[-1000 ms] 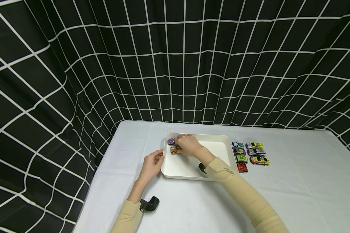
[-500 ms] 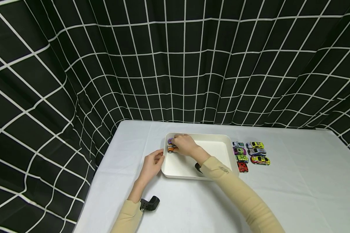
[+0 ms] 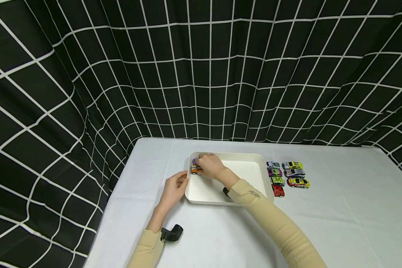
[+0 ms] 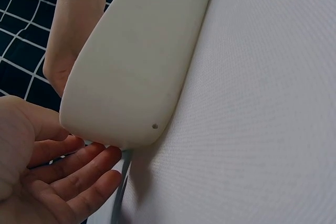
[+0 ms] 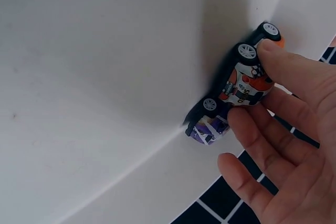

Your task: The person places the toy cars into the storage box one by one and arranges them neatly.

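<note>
My right hand (image 3: 210, 165) reaches into the white tray (image 3: 244, 169) and pinches an orange toy car (image 5: 249, 85) between thumb and fingers, at the tray's far left corner. The car's wheels face the tray floor, and a purple toy car (image 5: 209, 131) sits right beside it against the wall; in the head view the hand covers much of both. At the tray's left end, my left hand (image 3: 175, 188) rests its loosely bent fingertips on the outer wall. The left wrist view has those fingers (image 4: 86, 169) at the tray's corner, palm turned up.
Right of the tray, several toy cars stand in two columns on the white tablecloth (image 3: 341, 208). A red one (image 3: 278, 191) and a green one (image 3: 277, 181) are close to the tray wall; a yellow-red one (image 3: 298, 182) is farther right. A black gridded curtain (image 3: 221, 93) rises behind the table.
My right hand has moved slightly left with the orange toy car, bringing it nearer the tray's left wall and alongside the purple one. My left hand has stayed at the tray's left end.
</note>
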`<state>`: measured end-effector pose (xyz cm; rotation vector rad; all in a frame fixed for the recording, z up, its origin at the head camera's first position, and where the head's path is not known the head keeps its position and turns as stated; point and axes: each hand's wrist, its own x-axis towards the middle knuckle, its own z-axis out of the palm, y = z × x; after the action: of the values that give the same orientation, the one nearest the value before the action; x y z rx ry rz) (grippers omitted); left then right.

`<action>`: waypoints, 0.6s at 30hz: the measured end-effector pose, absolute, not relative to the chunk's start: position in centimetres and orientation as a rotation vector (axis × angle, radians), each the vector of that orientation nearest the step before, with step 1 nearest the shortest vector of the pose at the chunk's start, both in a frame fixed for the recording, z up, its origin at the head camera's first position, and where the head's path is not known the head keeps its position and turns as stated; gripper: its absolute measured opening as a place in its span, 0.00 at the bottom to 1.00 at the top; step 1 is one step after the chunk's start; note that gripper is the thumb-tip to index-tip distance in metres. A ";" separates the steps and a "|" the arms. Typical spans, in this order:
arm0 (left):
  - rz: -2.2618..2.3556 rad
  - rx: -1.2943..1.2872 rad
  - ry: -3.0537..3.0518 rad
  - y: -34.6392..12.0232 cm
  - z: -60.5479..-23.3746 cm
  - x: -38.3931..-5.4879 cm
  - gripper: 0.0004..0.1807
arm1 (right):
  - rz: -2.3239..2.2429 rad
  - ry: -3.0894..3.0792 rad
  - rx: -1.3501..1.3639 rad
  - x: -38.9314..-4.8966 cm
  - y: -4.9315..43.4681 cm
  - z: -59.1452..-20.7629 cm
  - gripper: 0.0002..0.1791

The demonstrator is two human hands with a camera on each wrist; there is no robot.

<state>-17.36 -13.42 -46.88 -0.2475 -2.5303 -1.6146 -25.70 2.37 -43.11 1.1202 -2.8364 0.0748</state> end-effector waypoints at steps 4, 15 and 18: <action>-1.615 -0.258 -2.528 -13.5 -46.9 -17.4 0.17 | 0.066 -2.832 1.122 -25.7 2.4 -43.1 0.16; -1.619 -0.240 -2.528 -13.4 -46.8 -17.3 0.17 | 0.126 -2.810 1.119 -25.5 3.4 -42.5 0.15; -1.621 -0.237 -2.523 -13.4 -46.8 -17.3 0.17 | 0.155 -2.769 1.127 -25.6 4.0 -42.1 0.14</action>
<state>-17.33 -13.42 -46.81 -0.2367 -2.5232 -1.6214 -25.55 3.97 -42.09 1.1274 -2.7693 0.1545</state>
